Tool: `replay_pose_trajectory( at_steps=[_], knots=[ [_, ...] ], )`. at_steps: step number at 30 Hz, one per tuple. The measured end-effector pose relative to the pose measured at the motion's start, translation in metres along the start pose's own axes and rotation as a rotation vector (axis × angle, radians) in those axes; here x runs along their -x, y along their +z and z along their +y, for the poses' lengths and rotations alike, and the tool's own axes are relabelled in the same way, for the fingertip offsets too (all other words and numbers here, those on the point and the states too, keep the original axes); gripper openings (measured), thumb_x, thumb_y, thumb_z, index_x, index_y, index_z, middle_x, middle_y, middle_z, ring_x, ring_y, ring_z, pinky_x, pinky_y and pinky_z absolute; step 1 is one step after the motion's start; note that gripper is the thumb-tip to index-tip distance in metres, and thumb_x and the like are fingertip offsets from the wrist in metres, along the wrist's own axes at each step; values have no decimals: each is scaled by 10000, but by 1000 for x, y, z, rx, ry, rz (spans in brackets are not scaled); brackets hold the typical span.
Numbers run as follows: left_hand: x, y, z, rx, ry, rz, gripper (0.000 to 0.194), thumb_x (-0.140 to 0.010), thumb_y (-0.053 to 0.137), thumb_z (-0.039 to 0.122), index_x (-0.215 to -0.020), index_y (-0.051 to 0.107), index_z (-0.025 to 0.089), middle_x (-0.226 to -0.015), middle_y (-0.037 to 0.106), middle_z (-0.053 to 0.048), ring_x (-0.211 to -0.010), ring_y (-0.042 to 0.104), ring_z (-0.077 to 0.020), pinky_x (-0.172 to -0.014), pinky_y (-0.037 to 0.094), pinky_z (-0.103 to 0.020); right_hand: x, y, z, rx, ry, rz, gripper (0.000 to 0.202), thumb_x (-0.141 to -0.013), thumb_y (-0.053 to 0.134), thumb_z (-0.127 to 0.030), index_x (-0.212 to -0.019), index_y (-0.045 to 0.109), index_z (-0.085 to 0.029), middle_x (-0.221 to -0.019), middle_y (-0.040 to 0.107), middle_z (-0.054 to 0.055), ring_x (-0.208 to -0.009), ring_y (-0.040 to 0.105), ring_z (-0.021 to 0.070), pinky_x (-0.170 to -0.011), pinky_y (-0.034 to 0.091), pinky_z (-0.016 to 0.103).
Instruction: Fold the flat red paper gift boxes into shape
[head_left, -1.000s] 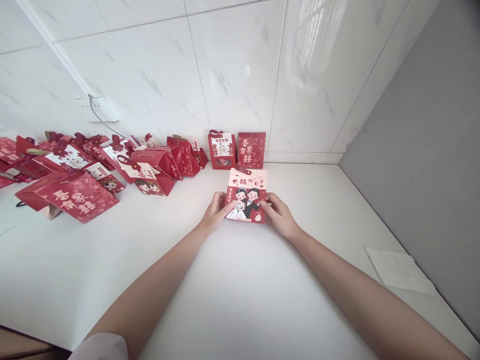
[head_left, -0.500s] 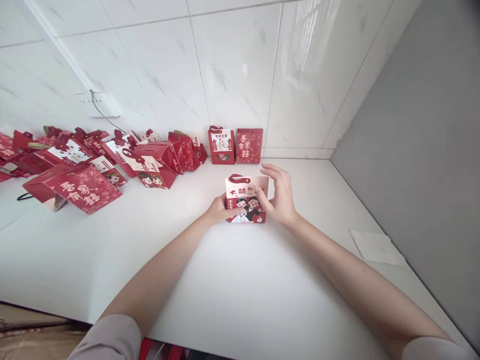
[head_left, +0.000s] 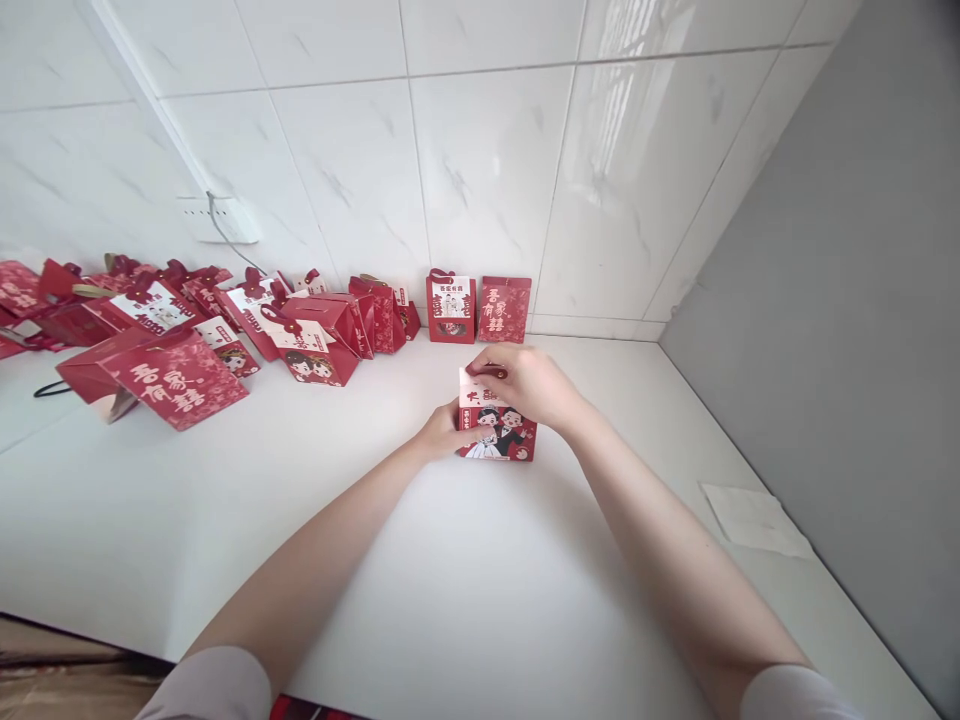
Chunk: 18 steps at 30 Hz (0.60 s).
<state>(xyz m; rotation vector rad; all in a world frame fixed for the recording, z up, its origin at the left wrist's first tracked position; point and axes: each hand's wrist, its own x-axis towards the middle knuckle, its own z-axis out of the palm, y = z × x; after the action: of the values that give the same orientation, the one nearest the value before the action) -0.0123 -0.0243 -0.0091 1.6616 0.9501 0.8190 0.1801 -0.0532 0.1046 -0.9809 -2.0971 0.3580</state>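
A small red and white gift box [head_left: 511,432] with a cartoon bride and groom stands upright on the white table [head_left: 450,580]. My left hand [head_left: 442,434] grips its left side, thumb across the front and the other fingers hidden behind. At the top edge, the fingers of my right hand [head_left: 525,380] pinch the dark red ribbon loop [head_left: 480,371] and cover part of the white upper band.
Behind stand a box with a white panel [head_left: 451,308] and a patterned red box [head_left: 505,310] by the tiled wall. Several red gift boxes [head_left: 180,380] crowd the left. A white sheet [head_left: 756,519] lies at the right, near the grey partition [head_left: 825,270].
My right hand has moved from the box's right side to its top and closed on the ribbon. My left hand keeps its hold. The whole view has shifted slightly.
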Motion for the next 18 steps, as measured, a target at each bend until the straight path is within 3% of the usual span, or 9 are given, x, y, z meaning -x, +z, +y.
replay_pose_trajectory(
  at_steps=[4,12,16,18],
  knots=[
    [-1,2,3,29,-22,-22,654,-679,822,451,-1223,618,151,-1177,703,-124,-1111,652,-337,-957,531,-489,3,-16,8,-33,85,11,95,-862,557,-194,-939,584,-241,-896,707,2,-832,666,184,-704,486,297],
    [-1,1,5,68,-65,-36,670,-675,822,465,-1232,618,152,-1225,680,-136,-1138,637,-353,-975,517,-515,10,-54,20,16,174,-22,483,-858,498,-195,-1332,425,-247,-908,689,36,-800,644,218,-715,516,360],
    [-1,0,5,54,-43,-33,668,-673,826,458,-1220,620,134,-1214,684,-144,-1133,637,-361,-970,521,-516,8,-47,9,-19,-6,20,477,-890,435,-149,-1348,475,-276,-1268,613,59,-1087,613,217,-901,505,378],
    [-1,0,5,43,-34,-32,658,-678,823,453,-1210,620,122,-1200,688,-151,-1128,638,-367,-965,524,-520,6,-43,5,-22,-107,-43,442,-885,428,-117,-1286,541,-264,-1306,593,51,-1153,583,209,-943,485,365]
  ],
)
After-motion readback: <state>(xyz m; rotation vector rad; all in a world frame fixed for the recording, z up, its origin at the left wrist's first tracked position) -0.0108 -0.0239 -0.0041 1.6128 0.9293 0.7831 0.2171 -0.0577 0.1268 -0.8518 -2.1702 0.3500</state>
